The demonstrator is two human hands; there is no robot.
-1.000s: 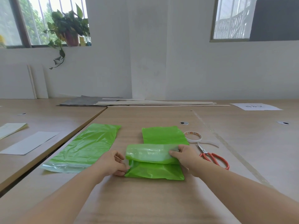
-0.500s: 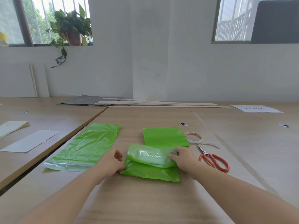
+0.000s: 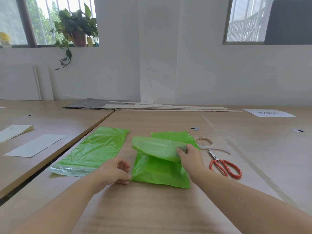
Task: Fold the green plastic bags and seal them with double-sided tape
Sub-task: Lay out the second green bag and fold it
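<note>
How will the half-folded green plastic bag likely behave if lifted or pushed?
Probably floppy: the raised flap of the half-folded green plastic bag bows limply from the right hand pinching it. Likely very light, being thin, partly see-through film. Its glossy surface suggests it could slide on the smooth wooden table.

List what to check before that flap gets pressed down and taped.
1. Left hand pinches the bag's near-left corner: ok.
2. Right hand grips the flap at its right end: ok.
3. Flap lies flat: not ok, it arches up off the bag.
4. Tape roll lies right of the bag: ok.
5. Scissors apart from the bag: ok.
6. Tape strip already on the flap: cannot tell.
</note>
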